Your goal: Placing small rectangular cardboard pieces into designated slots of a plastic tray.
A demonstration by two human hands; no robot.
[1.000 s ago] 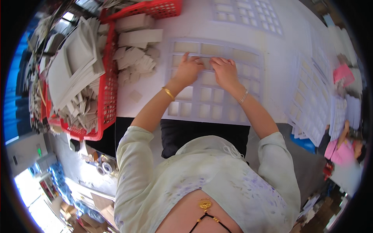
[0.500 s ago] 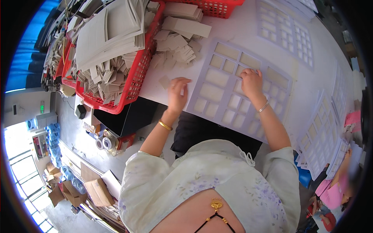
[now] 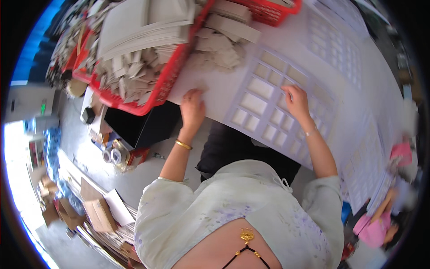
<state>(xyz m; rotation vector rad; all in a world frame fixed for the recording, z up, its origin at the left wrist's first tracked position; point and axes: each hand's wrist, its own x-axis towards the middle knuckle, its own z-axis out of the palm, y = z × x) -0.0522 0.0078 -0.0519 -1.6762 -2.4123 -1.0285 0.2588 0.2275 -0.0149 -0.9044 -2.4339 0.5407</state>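
Note:
A pale lilac panel [image 3: 258, 109] with many rectangular openings lies flat on the white table, greyish pieces showing in several of them. Above its middle is my right hand [image 3: 297, 102], fingers curled and thumb near the forefinger; whatever they may hold is too small to tell. My left hand [image 3: 192, 109] is at the table's near edge, left of the panel, its fingers bent inward. A small grey card piece [image 3: 202, 85] lies blurred beside those fingertips. Whether they grip anything is hidden. Loose grey card pieces [image 3: 219, 51] are heaped beyond that hand.
A red plastic basket [image 3: 157, 92] full of grey card pieces and larger sheets stands at the left. Another red basket [image 3: 272, 17] is at the back. More lilac panels [image 3: 333, 47] lie on the far right of the table. A person in pink [image 3: 374, 228] is at the lower right.
The view has shifted, so table and baskets appear further right and up. My left hand has moved left, away from the panel, to the small card piece. My right hand remains over the panel.

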